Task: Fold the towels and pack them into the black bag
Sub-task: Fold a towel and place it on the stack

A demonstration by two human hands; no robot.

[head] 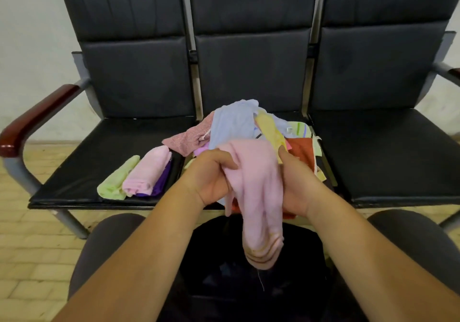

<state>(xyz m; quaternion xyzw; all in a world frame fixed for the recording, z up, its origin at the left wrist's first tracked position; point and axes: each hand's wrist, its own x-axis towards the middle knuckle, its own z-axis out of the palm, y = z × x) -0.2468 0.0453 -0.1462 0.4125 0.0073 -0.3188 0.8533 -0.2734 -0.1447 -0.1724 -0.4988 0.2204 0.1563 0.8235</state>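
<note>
Pink towel (256,184) hangs limp above the front edge of the bench (74,197), my left hand (211,174) and right hand (296,184) both clutching its bunched top. It looks soft and light, best held by the corners.

Wall (29,35): plain off-white, scuffed near its foot | Floor (32,242): pale yellow tiles in staggered rows | Bench (251,72): three black padded seats joined in a row, backs to the wall | Frame (23,172): grey metal legs and uprights | Armrests (37,115): dark red-brown caps at the left and right ends | Light: soft, even
</note>
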